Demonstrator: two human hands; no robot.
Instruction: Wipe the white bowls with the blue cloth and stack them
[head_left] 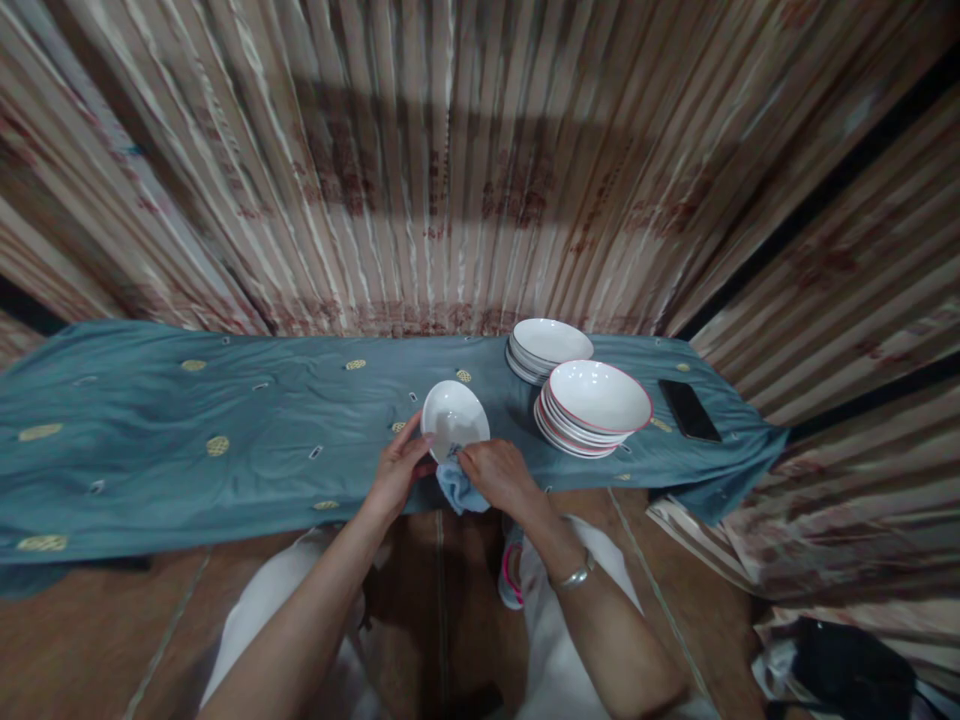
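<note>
A white bowl (pixel 454 412) is tilted up over the front edge of the cloth-covered table, its inner side towards me. My left hand (pixel 402 462) grips its left rim, thumb on the inside. Bunched in my right hand (pixel 501 474) is a light blue cloth (pixel 460 488), pressed against the bowl's lower right rim. To the right stands a stack of white bowls with red rims (pixel 600 396). Behind that is a second stack of white dishes with dark rims (pixel 551 342).
A teal patterned tablecloth (pixel 150 430) covers the long table. Near its right end lies a black phone (pixel 688 410). Pleated curtains (pixel 450 180) hang behind and to the right. On the floor at lower right rests a black bag (pixel 851 670).
</note>
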